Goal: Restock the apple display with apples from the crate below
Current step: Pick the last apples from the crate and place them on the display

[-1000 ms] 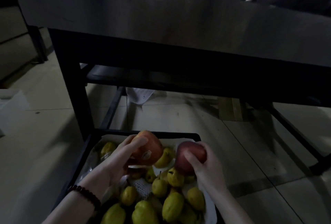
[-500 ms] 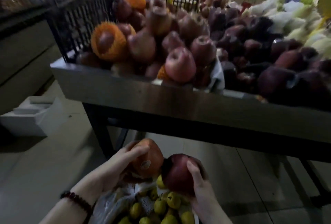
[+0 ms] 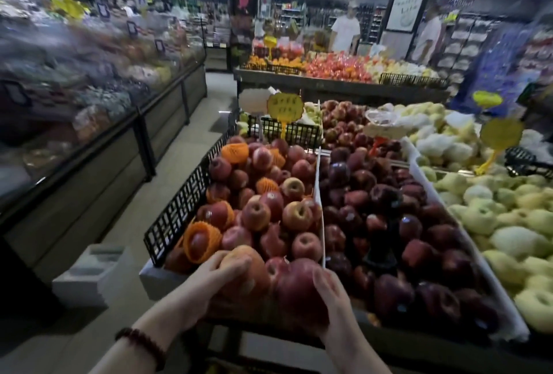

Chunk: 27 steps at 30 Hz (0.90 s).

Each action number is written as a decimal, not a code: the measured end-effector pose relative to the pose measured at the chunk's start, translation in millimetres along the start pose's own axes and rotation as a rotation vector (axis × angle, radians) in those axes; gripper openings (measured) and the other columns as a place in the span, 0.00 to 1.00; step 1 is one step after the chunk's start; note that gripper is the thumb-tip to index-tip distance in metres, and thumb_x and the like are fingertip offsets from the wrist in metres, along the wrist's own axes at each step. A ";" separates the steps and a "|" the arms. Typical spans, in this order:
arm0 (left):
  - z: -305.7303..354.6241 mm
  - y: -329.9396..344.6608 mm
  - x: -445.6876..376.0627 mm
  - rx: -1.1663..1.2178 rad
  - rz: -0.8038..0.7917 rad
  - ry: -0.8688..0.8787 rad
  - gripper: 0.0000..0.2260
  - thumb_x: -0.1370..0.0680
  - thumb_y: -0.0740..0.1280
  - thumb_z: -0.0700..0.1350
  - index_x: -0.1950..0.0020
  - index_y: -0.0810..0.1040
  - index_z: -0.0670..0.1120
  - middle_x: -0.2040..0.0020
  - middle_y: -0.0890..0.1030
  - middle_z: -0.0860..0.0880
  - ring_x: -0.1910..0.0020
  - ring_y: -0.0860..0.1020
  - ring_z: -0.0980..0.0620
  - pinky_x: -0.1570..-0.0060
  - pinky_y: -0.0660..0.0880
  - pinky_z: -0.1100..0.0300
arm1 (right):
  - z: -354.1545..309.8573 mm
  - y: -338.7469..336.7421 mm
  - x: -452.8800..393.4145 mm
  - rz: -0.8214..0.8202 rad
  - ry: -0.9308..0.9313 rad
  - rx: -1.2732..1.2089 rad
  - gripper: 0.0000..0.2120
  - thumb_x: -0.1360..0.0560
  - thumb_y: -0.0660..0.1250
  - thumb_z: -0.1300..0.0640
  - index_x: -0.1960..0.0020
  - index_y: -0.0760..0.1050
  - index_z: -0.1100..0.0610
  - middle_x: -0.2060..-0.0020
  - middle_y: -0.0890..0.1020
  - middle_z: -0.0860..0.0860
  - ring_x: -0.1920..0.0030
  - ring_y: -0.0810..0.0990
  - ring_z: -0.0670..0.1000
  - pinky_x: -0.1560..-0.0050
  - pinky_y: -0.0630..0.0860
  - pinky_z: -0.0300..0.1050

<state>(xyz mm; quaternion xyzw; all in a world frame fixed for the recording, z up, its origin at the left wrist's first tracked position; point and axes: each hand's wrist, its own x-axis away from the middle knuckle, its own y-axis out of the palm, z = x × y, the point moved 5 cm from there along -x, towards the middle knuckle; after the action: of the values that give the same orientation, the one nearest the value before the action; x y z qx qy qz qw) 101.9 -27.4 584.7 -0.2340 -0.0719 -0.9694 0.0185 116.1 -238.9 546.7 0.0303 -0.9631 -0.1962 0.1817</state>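
My left hand grips an orange-red apple at the front edge of the apple display, a bin with a black grid wall piled with red apples, some in orange foam nets. My right hand holds a dark red apple just right of the first one, over the bin's front rim. The two held apples sit side by side and touch. The crate below is out of view.
A white divider separates a darker red apple bin on the right. Green-yellow fruit lies further right. A grey block sits on the aisle floor at left. Two people stand behind far displays.
Both hands have risen from the crate on the floor up to the display's front edge, each carrying its apple. The view has tilted up from under the stand to the shop.
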 end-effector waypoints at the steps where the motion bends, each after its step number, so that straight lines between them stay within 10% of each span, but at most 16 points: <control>1: 9.9 -5.6 -2.0 -0.003 0.039 0.027 0.21 0.31 0.72 0.52 0.41 0.74 0.48 0.48 0.82 0.42 0.52 0.83 0.44 0.62 0.81 0.52 | -12.3 5.4 -5.3 -0.012 0.005 -0.002 0.35 0.40 0.81 0.45 0.40 0.75 0.59 0.43 0.81 0.65 0.48 0.83 0.63 0.55 0.82 0.60; 4: 34.0 -23.5 -16.7 -0.045 0.159 0.075 0.34 0.39 0.77 0.58 0.38 0.71 0.47 0.44 0.79 0.42 0.49 0.81 0.44 0.58 0.81 0.52 | -41.1 20.2 -14.2 -0.082 0.006 0.049 0.39 0.42 0.82 0.45 0.36 0.71 0.55 0.41 0.79 0.60 0.43 0.81 0.62 0.57 0.82 0.57; 13: 80.0 -68.3 -77.4 -0.287 0.420 0.144 0.24 0.33 0.77 0.50 0.46 0.67 0.46 0.54 0.77 0.46 0.53 0.78 0.46 0.52 0.78 0.52 | -37.7 47.2 -66.5 0.143 -0.090 0.368 0.50 0.58 0.84 0.38 0.40 0.68 0.46 0.40 0.76 0.53 0.42 0.79 0.56 0.43 0.80 0.60; 19: 112.1 -79.8 -135.1 -0.583 0.404 0.245 0.24 0.39 0.79 0.52 0.48 0.74 0.48 0.59 0.77 0.52 0.58 0.76 0.52 0.67 0.69 0.65 | -74.2 85.4 -104.6 0.229 -0.265 0.656 0.39 0.39 0.82 0.52 0.33 0.65 0.52 0.43 0.73 0.48 0.47 0.75 0.49 0.54 0.73 0.34; 27: 126.0 -104.1 -225.2 -0.674 0.445 0.326 0.28 0.37 0.79 0.46 0.40 0.74 0.43 0.48 0.68 0.43 0.53 0.68 0.50 0.49 0.65 0.62 | -73.1 161.9 -203.2 0.199 -0.433 1.095 0.44 0.36 0.79 0.47 0.26 0.61 0.52 0.32 0.68 0.53 0.32 0.70 0.53 0.34 0.68 0.42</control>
<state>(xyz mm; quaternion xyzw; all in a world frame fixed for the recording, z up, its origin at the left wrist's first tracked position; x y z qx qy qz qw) 351.8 94.7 579.2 -0.0803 0.3046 -0.9354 0.1605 334.1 -90.2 603.6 -0.0114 -0.9375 0.3452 -0.0433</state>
